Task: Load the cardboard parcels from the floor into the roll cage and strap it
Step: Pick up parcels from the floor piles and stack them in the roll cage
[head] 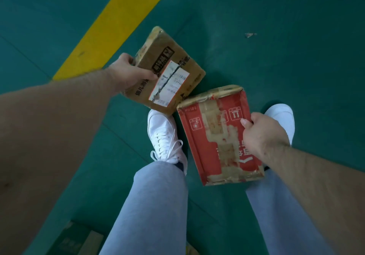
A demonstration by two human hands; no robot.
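Note:
My left hand grips the left edge of a brown cardboard parcel with a torn white label, thumb on top, holding it tilted above the floor. My right hand grips the right edge of a red cardboard parcel patched with brown tape, held above my legs. The two parcels nearly touch at their near corners. The roll cage is out of view.
Green floor with a yellow painted line at upper left. My white shoes and grey trousers are below the parcels. Another cardboard parcel lies on the floor at bottom left. A small scrap lies at upper right.

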